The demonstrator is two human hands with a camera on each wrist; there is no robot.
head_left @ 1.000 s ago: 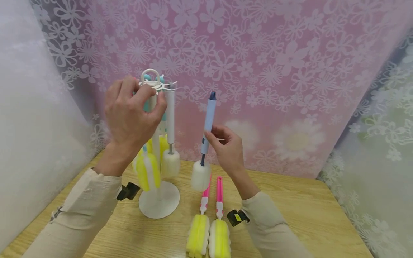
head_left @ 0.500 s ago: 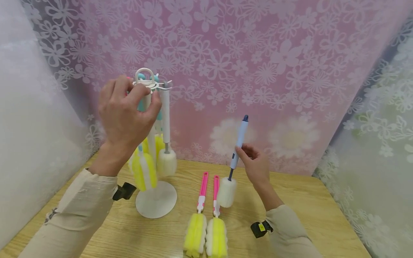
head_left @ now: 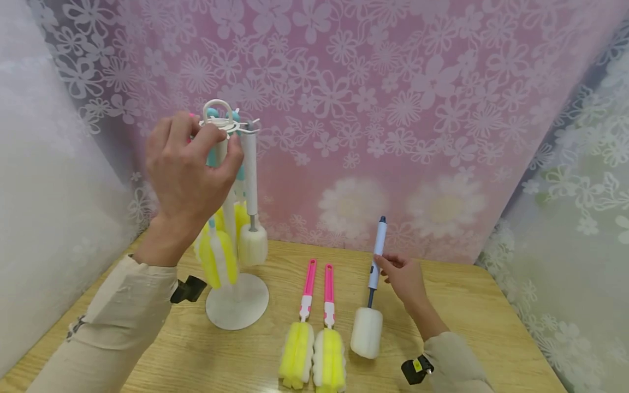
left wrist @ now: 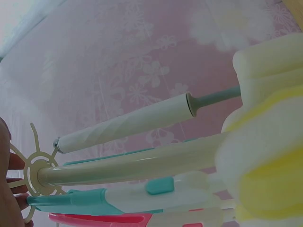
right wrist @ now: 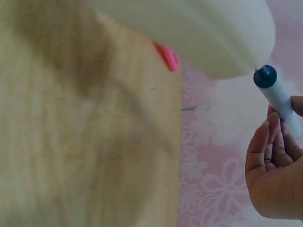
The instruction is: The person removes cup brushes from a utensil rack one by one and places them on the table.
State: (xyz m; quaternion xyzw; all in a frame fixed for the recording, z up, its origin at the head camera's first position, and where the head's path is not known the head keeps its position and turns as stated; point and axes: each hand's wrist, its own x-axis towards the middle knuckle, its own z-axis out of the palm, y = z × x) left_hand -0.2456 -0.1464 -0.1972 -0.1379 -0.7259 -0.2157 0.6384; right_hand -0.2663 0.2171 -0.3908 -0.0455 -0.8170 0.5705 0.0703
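Observation:
My left hand [head_left: 191, 169] pinches the hooked top of a white brush stand [head_left: 236, 314]. From its hooks hang a white-handled sponge brush [head_left: 251, 180] and several yellow-and-white sponge brushes, with teal and pink handles in the left wrist view. On the right, my right hand [head_left: 403, 278] pinches the blue handle of a cup brush [head_left: 378, 254] between thumb and fingers. That brush tilts slightly, its white sponge head pointing down, close to the tabletop; whether it touches is unclear. Its dark neck and white sponge show large in the right wrist view.
Two pink-handled brushes [head_left: 297, 349] [head_left: 330, 355] with yellow-and-white sponge heads lie side by side on the wooden table [head_left: 467, 322], between the stand and the blue-handled brush. A pink floral curtain [head_left: 344, 109] rises behind the table.
My right hand has carried the blue-handled cup brush from beside the stand to the right, then down toward the table. My left hand has kept its hold on the stand's top.

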